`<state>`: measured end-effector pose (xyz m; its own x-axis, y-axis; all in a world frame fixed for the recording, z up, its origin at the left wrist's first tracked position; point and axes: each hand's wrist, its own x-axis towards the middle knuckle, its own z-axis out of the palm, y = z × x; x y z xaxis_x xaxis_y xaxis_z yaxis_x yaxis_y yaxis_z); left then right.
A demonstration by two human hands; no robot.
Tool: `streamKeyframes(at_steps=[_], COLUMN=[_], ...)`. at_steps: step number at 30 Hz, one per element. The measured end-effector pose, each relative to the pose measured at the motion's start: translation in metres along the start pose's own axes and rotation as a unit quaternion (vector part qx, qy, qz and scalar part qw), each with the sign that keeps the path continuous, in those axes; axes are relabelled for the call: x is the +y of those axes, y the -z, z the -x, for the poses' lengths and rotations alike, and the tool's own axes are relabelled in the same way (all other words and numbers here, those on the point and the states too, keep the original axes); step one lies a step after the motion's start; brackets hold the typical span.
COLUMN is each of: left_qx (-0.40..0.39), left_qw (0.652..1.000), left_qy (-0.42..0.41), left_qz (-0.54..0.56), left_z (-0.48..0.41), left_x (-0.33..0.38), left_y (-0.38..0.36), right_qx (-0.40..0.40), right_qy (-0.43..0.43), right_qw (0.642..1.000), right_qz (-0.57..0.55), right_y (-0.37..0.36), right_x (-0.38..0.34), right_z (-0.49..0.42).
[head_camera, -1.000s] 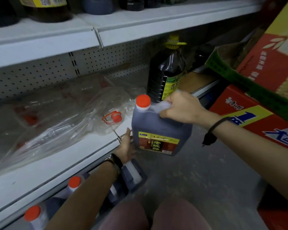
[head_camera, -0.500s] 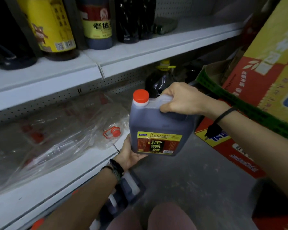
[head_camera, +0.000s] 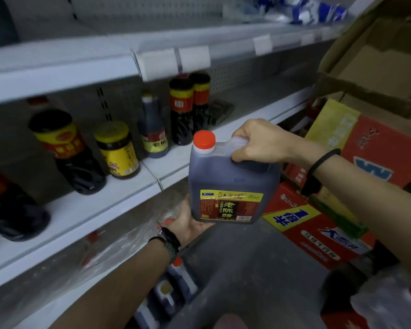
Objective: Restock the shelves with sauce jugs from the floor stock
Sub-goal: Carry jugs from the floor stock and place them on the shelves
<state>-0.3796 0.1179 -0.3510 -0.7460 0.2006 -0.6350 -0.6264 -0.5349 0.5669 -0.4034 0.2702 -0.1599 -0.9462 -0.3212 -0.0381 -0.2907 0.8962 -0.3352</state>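
The sauce jug is translucent plastic, smooth and faintly glossy, dark with liquid, with a matt orange-red plastic cap and a shiny printed paper label. The shelf on the left looks like white painted metal, smooth and matt, with a perforated back panel. The bottles on it are glossy dark glass or plastic; which, cannot be told. The boxes on the right are printed cardboard; the far one is plain, matt brown. Crinkled clear plastic film lies on the near lower shelf. The floor is dull, rough grey concrete
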Motion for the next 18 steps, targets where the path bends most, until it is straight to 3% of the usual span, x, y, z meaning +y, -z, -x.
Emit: streamKeyframes(at_steps=[18], left_qx=[-0.027], left_qw=[1.000], left_qy=[-0.002], left_qz=[-0.007], left_z=[0.242], left_x=[0.134], left_y=[-0.110], right_qx=[0.026], right_qy=[0.009], right_qw=[1.000], right_qz=[0.013], right_y=[0.249], right_x=[-0.152], right_z=[0.071])
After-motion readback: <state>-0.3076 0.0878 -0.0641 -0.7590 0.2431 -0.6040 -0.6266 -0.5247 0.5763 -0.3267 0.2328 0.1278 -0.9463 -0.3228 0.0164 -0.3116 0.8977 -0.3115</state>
